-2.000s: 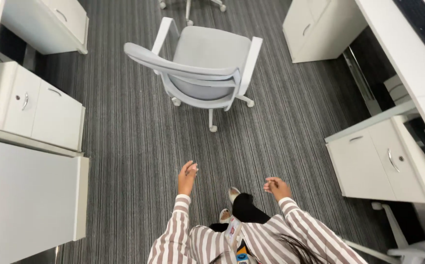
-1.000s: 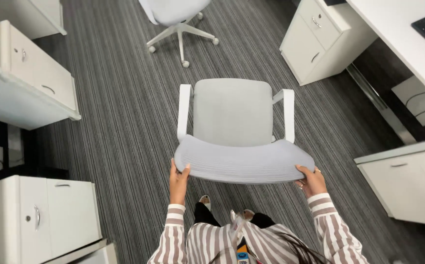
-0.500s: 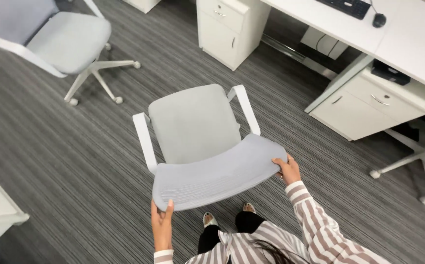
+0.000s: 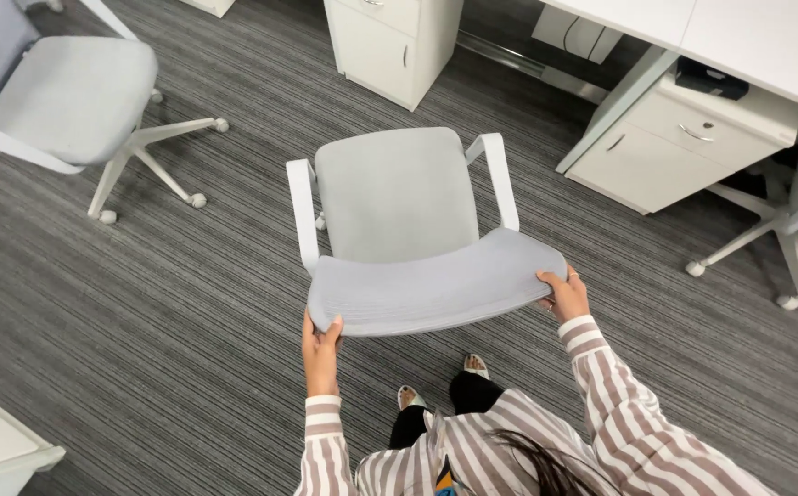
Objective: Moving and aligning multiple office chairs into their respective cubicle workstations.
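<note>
A grey office chair (image 4: 399,197) with white armrests stands right in front of me, seen from above, its seat facing away. My left hand (image 4: 320,347) grips the left end of its curved grey backrest (image 4: 431,285). My right hand (image 4: 564,294) holds the backrest's right end. Both sleeves are striped brown and white. My feet show below the backrest on the carpet.
A second grey chair (image 4: 59,96) on a white wheeled base stands at the upper left. A white drawer cabinet (image 4: 390,46) is at top centre, and a white desk with a drawer unit (image 4: 674,138) at top right. Another chair base (image 4: 766,230) sits at the right edge. Grey striped carpet covers the floor.
Two seconds ago my hands were free and the chair stood farther off. Since then both hands took the backrest, and the chair and I turned toward the desk on the right.
</note>
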